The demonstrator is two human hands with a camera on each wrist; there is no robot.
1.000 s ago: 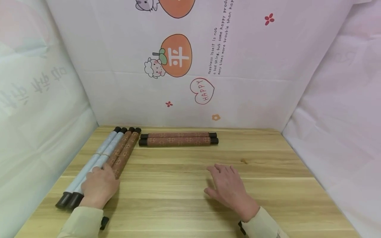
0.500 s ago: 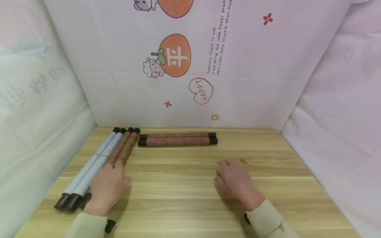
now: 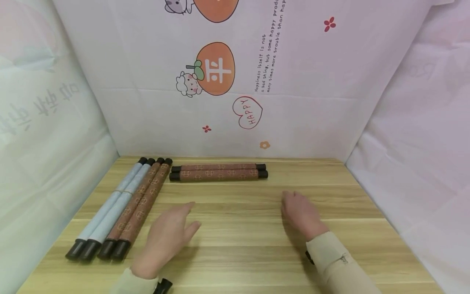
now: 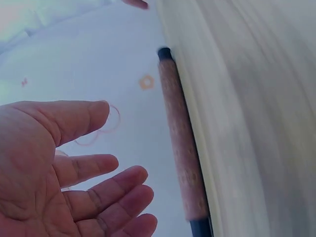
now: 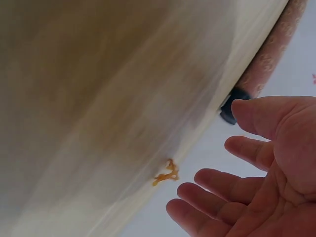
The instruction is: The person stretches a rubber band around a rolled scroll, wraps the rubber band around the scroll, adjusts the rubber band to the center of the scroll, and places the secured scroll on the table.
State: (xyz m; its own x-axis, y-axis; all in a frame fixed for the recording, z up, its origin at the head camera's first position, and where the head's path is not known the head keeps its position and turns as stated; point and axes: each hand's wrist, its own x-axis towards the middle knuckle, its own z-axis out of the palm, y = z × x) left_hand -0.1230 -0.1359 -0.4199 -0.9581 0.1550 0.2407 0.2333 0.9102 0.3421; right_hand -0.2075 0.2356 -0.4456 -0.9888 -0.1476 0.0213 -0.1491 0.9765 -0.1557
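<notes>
My left hand (image 3: 165, 234) is held over the table, right of a slanted row of scrolls, its fingers spread and holding nothing. That row has two pale blue scrolls (image 3: 110, 208) and two brown patterned scrolls (image 3: 141, 204), all with black end caps. A thin tan band (image 3: 125, 191) crosses the pale blue ones. My right hand (image 3: 302, 214) hovers at the right with relaxed fingers. Near its fingertips in the right wrist view is a crumpled orange-brown rubber band (image 5: 167, 173), hidden behind the hand in the head view. Another brown scroll pair (image 3: 220, 174) lies crosswise at the back.
The wooden table (image 3: 235, 253) ends at a white printed cloth (image 3: 312, 114) standing behind it. White cloth also rises on the left and right sides.
My left hand has come off the scrolls in the slanted row and moved right. My right hand has moved to the right and slightly away, covering the rubber band. The scrolls have stayed put.
</notes>
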